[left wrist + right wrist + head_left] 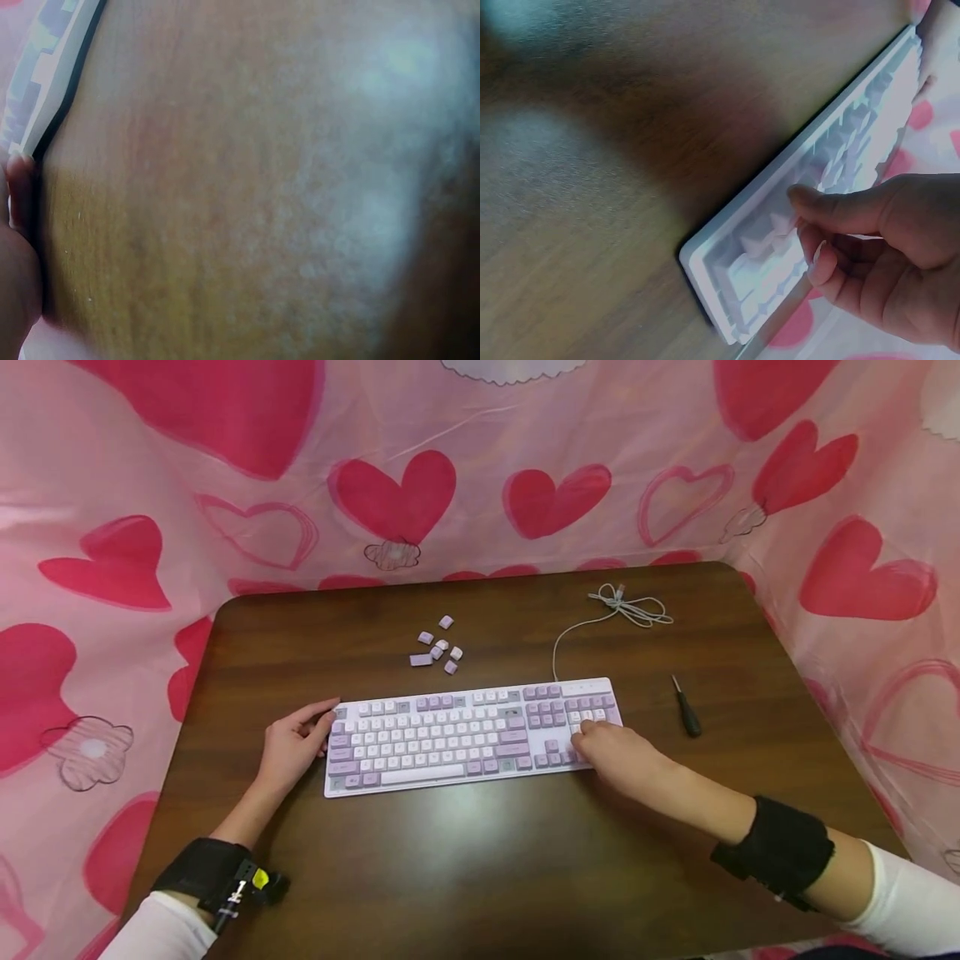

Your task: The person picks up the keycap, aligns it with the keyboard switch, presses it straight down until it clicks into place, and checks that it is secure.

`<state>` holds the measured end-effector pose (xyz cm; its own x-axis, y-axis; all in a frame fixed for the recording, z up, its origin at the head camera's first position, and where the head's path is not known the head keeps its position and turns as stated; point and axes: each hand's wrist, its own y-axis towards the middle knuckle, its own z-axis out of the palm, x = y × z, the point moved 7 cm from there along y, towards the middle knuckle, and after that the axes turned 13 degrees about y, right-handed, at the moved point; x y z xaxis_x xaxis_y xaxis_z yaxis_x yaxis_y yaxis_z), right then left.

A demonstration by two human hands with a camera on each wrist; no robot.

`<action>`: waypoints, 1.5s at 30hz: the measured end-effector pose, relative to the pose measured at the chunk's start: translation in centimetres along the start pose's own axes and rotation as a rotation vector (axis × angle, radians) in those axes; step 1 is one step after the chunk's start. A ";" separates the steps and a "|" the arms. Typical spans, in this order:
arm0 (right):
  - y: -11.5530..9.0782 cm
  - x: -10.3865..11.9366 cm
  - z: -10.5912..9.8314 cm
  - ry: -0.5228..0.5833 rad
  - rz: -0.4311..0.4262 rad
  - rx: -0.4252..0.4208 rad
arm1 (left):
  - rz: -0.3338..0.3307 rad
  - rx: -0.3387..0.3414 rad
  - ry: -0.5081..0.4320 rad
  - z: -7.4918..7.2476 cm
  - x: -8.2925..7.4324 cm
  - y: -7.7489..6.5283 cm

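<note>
A white and lilac keyboard (427, 739) lies slightly tilted across the table in the head view. At its upper left corner, my left hand (296, 739) holds the edge between thumb and fingers; the left wrist view catches only part of this hand (19, 262) beside the keyboard's side (64, 82). My right hand (618, 756) is over the number pad, fingers curled. Seen from the right wrist, the thumb and forefinger of that hand (885, 255) pinch at a keycap (782, 219) low on the pad, their tips partly hiding it.
Several loose lilac and white keycaps (437, 652) lie behind the keyboard. A pale coiled cable (633, 608) runs from its back edge. A dark-handled screwdriver (687, 714) lies to the right on the brown table (465, 868). Pink heart-patterned cloth (480, 443) surrounds the table.
</note>
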<state>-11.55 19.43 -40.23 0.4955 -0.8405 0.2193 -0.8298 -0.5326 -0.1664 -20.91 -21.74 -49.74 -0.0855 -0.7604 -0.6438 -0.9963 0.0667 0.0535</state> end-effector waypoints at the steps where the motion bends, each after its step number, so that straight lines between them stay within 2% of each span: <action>1: 0.1 0.0 -0.2 -0.012 -0.008 -0.001 | 0.005 0.001 -0.002 0.1 -0.1 0.2; 6: 0.3 -0.2 -0.8 -0.017 -0.037 0.003 | 0.009 -0.011 -0.015 0.4 -0.7 0.7; 11: 0.3 -0.2 -0.7 0.004 -0.012 0.013 | 0.009 0.011 -0.022 0.7 -0.7 0.6; 18: 0.8 1.0 0.1 0.003 -0.015 0.001 | -0.010 -0.009 0.020 -0.5 0.0 0.0; 22: 0.3 0.5 0.0 0.033 0.030 0.001 | 0.004 0.017 0.007 -0.1 -0.1 0.0; 27: 0.1 -0.4 0.3 0.061 -0.001 0.017 | 0.006 0.006 -0.005 0.1 -0.2 -0.1; 35: 0.8 -1.2 0.4 0.077 -0.024 0.036 | 0.017 -0.032 -0.016 -0.5 -0.3 0.3; 45: 0.5 -1.4 0.4 0.078 -0.017 0.071 | 0.011 -0.013 -0.012 -0.2 -0.6 0.1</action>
<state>-12.54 20.28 -41.03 0.4858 -0.8224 0.2961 -0.7999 -0.5548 -0.2288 -20.92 -21.43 -49.18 -0.0961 -0.7521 -0.6520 -0.9953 0.0664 0.0700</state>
